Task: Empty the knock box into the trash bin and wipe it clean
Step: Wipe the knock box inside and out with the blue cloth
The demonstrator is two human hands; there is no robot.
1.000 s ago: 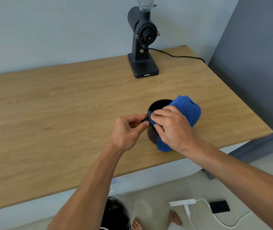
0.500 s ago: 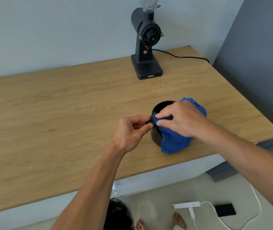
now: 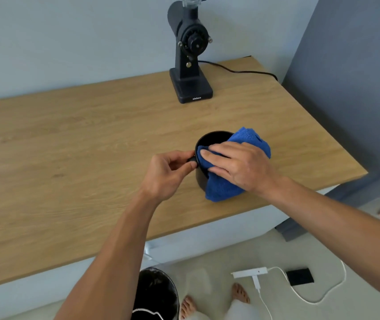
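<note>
A round black knock box (image 3: 214,140) stands upright on the wooden table (image 3: 69,158), near its front right edge. A blue cloth (image 3: 224,189) is draped over the box's near rim and hangs down its outer wall. My right hand (image 3: 237,166) presses the cloth onto the rim, fingers spread flat. My left hand (image 3: 169,173) pinches a small black knob on the box's left side. The inside of the box is dark and partly hidden. The black-lined trash bin (image 3: 155,294) stands on the floor below the table edge.
A black coffee grinder (image 3: 190,54) stands at the back of the table, its cord (image 3: 237,71) trailing right. A dark grey wall (image 3: 350,77) borders the table's right side. On the floor lie a white power strip (image 3: 249,272), a white cable and a black phone (image 3: 300,276).
My right hand has slid with the cloth along the box's rim, from the near side toward the left. My left hand has kept its grip on the side knob.
</note>
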